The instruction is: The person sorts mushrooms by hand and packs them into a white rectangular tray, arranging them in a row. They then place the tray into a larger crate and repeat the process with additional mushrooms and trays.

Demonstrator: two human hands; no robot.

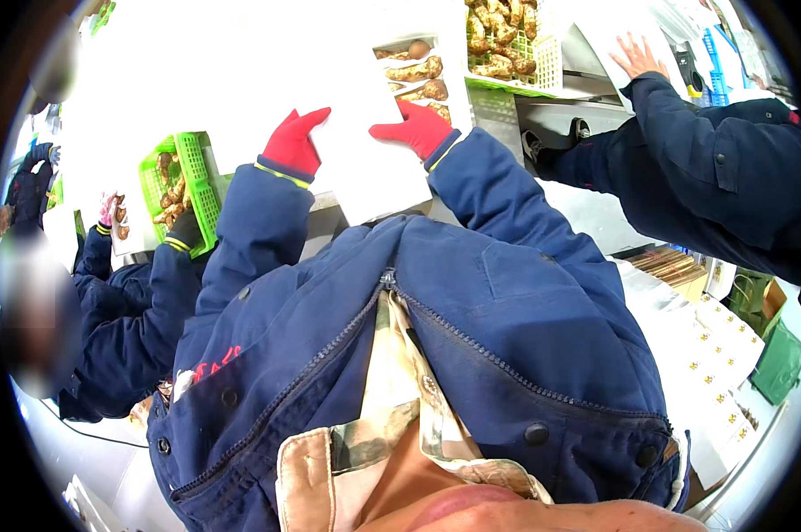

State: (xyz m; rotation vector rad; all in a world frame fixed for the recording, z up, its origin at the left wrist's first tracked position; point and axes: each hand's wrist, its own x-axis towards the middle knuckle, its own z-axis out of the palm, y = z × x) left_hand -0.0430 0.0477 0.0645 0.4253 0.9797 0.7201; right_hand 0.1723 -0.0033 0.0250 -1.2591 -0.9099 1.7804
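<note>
My left hand, in a red glove, is at the left edge of a white sheet or panel, its thumb and a finger spread apart. My right hand, also red-gloved, lies at the right side of that white thing, thumb pointing left. Glare hides whether either hand grips it. Just beyond my right hand is a white box holding several brown mushrooms, like matsutake, in a row with white material between them. My right hand covers part of the nearest mushroom.
A green-and-cream basket of mushrooms stands at the far right. To the left, a person's dark-gloved hand is at a green basket. A co-worker's bare hand rests on a white surface at right. Stacked cardboard lies behind me.
</note>
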